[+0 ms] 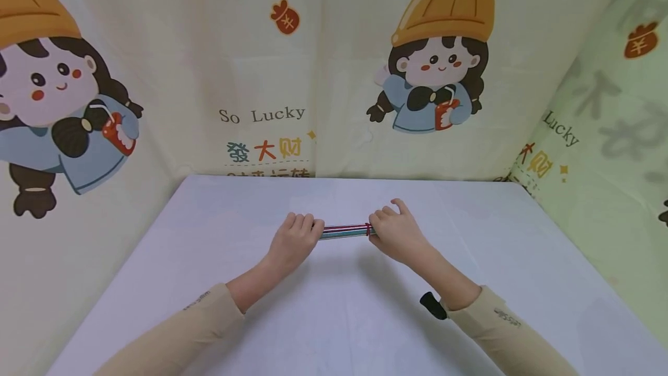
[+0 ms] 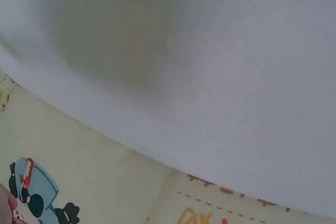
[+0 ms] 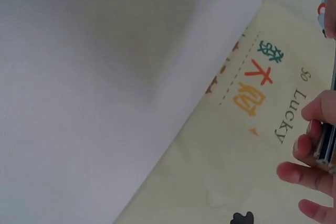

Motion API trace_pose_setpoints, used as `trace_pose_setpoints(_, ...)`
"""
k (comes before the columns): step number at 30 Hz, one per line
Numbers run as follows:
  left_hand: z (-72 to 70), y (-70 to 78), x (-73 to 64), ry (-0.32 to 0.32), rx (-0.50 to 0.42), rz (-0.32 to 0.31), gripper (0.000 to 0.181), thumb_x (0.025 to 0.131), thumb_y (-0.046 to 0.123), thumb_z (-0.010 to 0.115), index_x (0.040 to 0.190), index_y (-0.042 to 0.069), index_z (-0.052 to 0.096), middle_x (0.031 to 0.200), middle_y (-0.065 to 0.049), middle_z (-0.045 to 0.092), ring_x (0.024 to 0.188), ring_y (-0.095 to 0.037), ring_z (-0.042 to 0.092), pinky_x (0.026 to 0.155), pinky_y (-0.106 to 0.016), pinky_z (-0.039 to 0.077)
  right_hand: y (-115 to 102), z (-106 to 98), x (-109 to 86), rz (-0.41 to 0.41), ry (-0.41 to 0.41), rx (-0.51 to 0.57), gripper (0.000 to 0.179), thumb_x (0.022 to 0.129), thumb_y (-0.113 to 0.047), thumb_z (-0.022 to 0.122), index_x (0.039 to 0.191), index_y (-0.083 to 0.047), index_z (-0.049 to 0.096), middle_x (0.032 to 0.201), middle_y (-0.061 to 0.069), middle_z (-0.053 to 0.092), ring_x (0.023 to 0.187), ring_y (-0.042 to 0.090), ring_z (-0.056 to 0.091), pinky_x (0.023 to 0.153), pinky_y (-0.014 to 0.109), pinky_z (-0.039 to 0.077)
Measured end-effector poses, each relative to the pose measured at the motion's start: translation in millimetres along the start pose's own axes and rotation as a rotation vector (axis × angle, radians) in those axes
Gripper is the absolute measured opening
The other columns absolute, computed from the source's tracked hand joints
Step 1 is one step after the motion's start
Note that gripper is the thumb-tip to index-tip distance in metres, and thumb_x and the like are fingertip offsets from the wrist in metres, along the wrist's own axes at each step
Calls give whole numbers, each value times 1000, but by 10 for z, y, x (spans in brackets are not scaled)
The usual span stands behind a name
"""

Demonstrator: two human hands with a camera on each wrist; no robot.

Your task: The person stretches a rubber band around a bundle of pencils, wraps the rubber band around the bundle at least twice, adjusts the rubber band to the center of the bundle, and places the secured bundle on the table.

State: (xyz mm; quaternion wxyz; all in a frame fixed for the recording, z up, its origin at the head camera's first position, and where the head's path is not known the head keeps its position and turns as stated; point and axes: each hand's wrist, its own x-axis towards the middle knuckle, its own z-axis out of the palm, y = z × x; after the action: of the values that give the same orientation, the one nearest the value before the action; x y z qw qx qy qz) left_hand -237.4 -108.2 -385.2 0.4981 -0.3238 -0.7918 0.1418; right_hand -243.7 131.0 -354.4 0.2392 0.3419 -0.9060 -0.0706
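Note:
A bundle of slim, straight sticks (image 1: 341,231), dark red and teal in colour, is held roughly level above the table. Around it, close to the right hand, goes a dark red band (image 1: 368,229). The left hand (image 1: 294,242) grips one end with curled fingers. At the other end the right hand (image 1: 399,234) holds the bundle, its little finger sticking out. In the right wrist view, stick ends (image 3: 324,153) show among the right fingers (image 3: 304,174). Only a sliver of the left hand (image 2: 5,205) appears in the left wrist view. The sticks' exact kind is unclear.
A white-covered table (image 1: 334,318) spreads beneath both hands, with their shadows on it. Behind and beside it hangs a cream printed cloth (image 1: 344,74). Near the right cuff is a black object (image 1: 433,306).

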Motion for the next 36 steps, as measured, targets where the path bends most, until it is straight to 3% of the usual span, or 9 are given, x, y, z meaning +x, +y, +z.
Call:
trace_pose_setpoints(5, 7, 60, 8, -27, -24, -33, 29, 93, -5, 27, 73, 4, 45, 58, -5, 41, 52, -17, 43, 57, -26, 31, -44, 52, 16, -75, 107, -127, 19, 74, -16, 68, 69, -8, 52, 58, -1, 49, 60, 16, 51, 90, 44, 35)
trace_pose_setpoints(8, -14, 77, 11, -66, -37, -54, 15, 86, -3, 48, 74, 5, 46, 58, -6, 43, 53, -17, 45, 57, -27, 31, -60, 72, 20, -82, 123, -149, 22, 72, -18, 71, 69, -7, 51, 57, 0, 48, 59, 16, 51, 89, 42, 36)
trace_pose_setpoints(11, -41, 106, 28, -95, -50, -63, 20, 77, 1, 67, 75, 5, 47, 59, -6, 46, 54, -17, 47, 57, -27, 31, -114, 77, 39, -109, 138, -148, 26, 71, -21, 73, 70, -7, 51, 58, 0, 51, 59, 16, 53, 87, 40, 37)
trace_pose_setpoints(13, -53, 133, 62, -93, -48, -48, 18, 80, 3, 65, 75, 6, 48, 59, -5, 47, 54, -16, 47, 57, -26, 32, -161, 66, 61, -141, 146, -136, 30, 71, -25, 75, 72, -8, 51, 59, -1, 52, 59, 15, 53, 84, 39, 38)
trace_pose_setpoints(18, -68, 135, 138, -70, -34, -48, 25, 95, 1, 34, 74, 6, 48, 57, -4, 46, 52, -15, 47, 55, -25, 32, -155, -4, 104, -128, 159, -85, 32, 71, -28, 75, 80, -9, 51, 68, -2, 54, 64, 14, 55, 84, 40, 39)
trace_pose_setpoints(22, -71, 70, 98, -84, -32, -90, 17, 87, 0, 53, 72, 5, 46, 56, -6, 45, 52, -17, 47, 55, -26, 31, -12, -21, 76, -45, 135, -78, 28, 70, -24, 76, 80, -11, 54, 71, -2, 55, 69, 15, 56, 89, 44, 36)
trace_pose_setpoints(25, -61, 60, 63, -83, -31, -85, 24, 75, 3, 69, 70, 6, 45, 54, -5, 43, 50, -16, 46, 54, -26, 31, 40, 16, 52, -89, 107, -118, 26, 69, -23, 76, 78, -9, 56, 70, -2, 58, 68, 15, 57, 88, 43, 37)
trace_pose_setpoints(29, -51, 128, 71, -78, -33, -76, 29, 72, 5, 73, 68, 7, 44, 52, -3, 41, 48, -14, 45, 53, -24, 30, -13, 53, 34, -159, 128, -169, 27, 70, -26, 76, 75, -8, 57, 66, 0, 59, 63, 15, 57, 83, 40, 40)
trace_pose_setpoints(36, -104, 276, 199, -84, -39, -85, 27, 73, 10, 74, 69, 8, 47, 53, -2, 46, 49, -12, 46, 52, -23, 31, -184, 11, 70, -161, 188, -152, 35, 69, -31, 78, 70, -9, 50, 61, -1, 54, 59, 13, 56, 78, 34, 40)
